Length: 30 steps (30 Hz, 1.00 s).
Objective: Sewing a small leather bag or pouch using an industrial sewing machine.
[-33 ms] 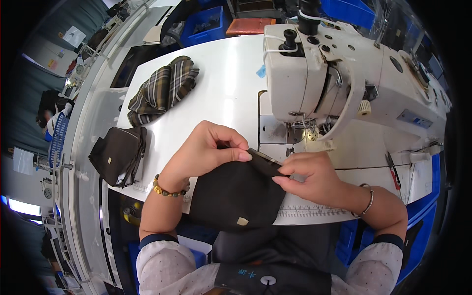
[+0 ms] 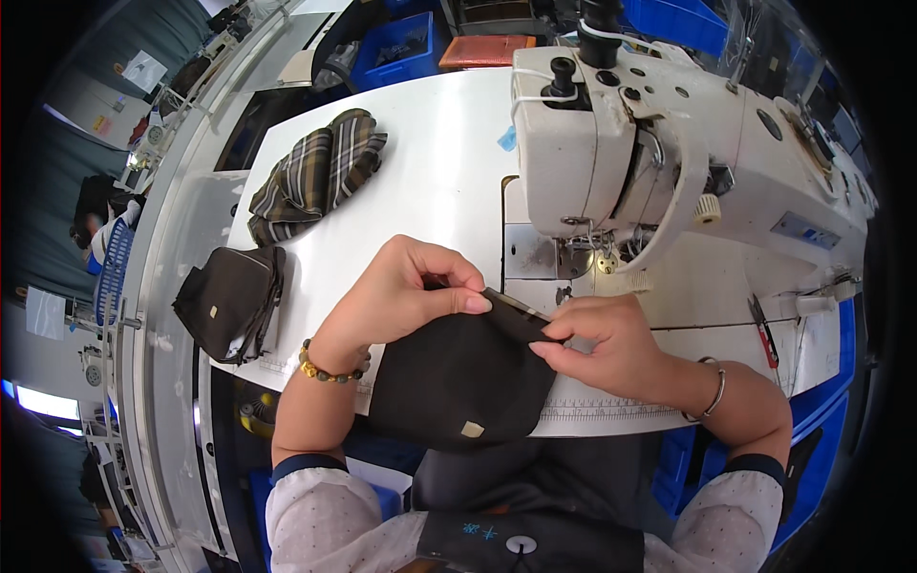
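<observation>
White and broad, the surface (image 2: 430,172) of a sewing station filled the head view, with a cream industrial sewing machine (image 2: 669,134) standing at its right half. At the near edge, just in front of the machine's needle area, a person held a black fabric pouch (image 2: 468,377) that hung partly over the surface's front rim above a printed ruler strip (image 2: 602,409). The left hand (image 2: 406,291), a beaded bracelet at its wrist, was closed in a pinch on the pouch's upper edge, thumb pressed against fingertips. The right hand (image 2: 607,344), with a thin bangle at the wrist, pinched the same edge at the pouch's right corner, fingers curled shut on the fabric. A small pale tag (image 2: 472,430) showed near the pouch's lower edge. Well apart on the left, a folded plaid fabric piece (image 2: 320,172) lay on the surface, and a stack of dark pouches (image 2: 229,301) rested near the left corner. Blue bins (image 2: 396,48) stood behind the surface.
</observation>
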Each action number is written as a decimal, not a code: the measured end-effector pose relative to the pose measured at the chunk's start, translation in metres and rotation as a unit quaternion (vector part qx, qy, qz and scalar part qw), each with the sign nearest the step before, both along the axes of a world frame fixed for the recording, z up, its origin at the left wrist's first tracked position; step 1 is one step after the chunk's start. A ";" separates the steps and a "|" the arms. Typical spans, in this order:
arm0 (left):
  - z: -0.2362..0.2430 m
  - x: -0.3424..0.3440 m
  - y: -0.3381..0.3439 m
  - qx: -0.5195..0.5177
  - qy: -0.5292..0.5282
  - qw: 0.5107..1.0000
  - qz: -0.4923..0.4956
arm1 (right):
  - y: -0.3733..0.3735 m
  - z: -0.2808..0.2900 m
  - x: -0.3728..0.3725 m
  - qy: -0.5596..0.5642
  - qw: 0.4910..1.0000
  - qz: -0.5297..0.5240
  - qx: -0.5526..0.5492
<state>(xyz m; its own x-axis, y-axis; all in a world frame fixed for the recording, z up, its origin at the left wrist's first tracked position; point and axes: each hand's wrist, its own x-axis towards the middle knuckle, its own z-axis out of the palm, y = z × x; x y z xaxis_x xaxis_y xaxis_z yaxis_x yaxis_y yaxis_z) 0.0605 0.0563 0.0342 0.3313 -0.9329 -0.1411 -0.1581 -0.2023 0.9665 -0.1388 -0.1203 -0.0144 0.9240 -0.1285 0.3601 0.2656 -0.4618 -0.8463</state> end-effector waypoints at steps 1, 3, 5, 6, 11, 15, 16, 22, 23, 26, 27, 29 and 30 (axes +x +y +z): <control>0.000 0.001 0.000 0.006 0.022 1.000 -0.011 | 0.001 0.000 -0.001 0.005 1.000 -0.013 0.005; -0.002 0.000 -0.001 0.007 0.022 1.000 -0.005 | 0.001 0.001 -0.003 0.012 1.000 -0.013 0.015; -0.002 -0.002 -0.002 0.009 0.028 0.999 -0.011 | 0.000 0.002 -0.004 0.017 0.999 -0.018 0.026; -0.002 -0.003 -0.003 0.012 0.036 0.999 -0.003 | 0.000 0.001 -0.004 0.017 0.999 -0.022 0.028; -0.002 -0.006 -0.003 0.009 0.052 0.999 -0.002 | 0.001 -0.003 -0.005 0.014 0.996 -0.023 0.083; -0.004 -0.007 -0.003 0.012 0.064 0.998 -0.014 | 0.003 -0.005 -0.006 0.065 0.981 -0.025 0.179; -0.005 -0.007 -0.004 0.015 0.063 0.998 -0.018 | 0.004 -0.004 -0.006 0.106 0.967 -0.027 0.231; -0.008 -0.008 -0.005 0.014 0.075 0.997 -0.017 | 0.007 -0.003 -0.006 0.080 0.953 -0.008 0.291; -0.010 -0.008 -0.005 0.015 0.075 0.997 -0.017 | 0.007 -0.002 -0.006 0.081 0.953 -0.008 0.293; -0.014 -0.007 -0.005 0.012 0.081 0.996 -0.018 | 0.005 0.002 -0.008 0.051 0.982 0.008 0.182; -0.015 -0.006 -0.005 0.011 0.081 0.996 -0.024 | 0.005 0.003 -0.008 0.027 0.989 0.015 0.142; -0.016 -0.001 -0.006 0.008 0.081 0.996 -0.030 | 0.002 0.005 -0.009 0.002 0.995 0.022 0.102; -0.015 0.004 -0.006 0.031 0.085 0.995 -0.051 | -0.001 0.007 -0.011 0.014 0.997 0.063 0.043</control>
